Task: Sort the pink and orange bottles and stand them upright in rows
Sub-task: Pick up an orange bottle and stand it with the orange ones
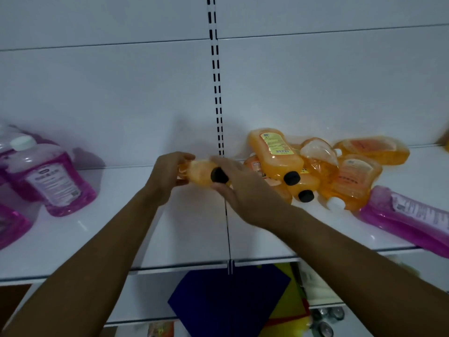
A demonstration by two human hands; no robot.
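An orange bottle with a black cap (pixel 201 172) is held on its side above the white shelf (pixel 189 227), cap pointing toward me. My left hand (pixel 167 173) grips its far end and my right hand (pixel 239 184) curls round its cap end. A heap of several orange bottles (pixel 315 166) lies tumbled to the right, some with black caps, some with white. A pink bottle (pixel 408 215) lies flat at the shelf's right edge. Pink bottles (pixel 56 181) stand upright at the left.
The white back panel carries a slotted upright (pixel 217 93) in the middle. A seam (pixel 228 229) splits the shelf into two boards. Below the shelf's front edge are a dark blue sheet (pixel 226 302), yellow packaging and some cans (pixel 325 319).
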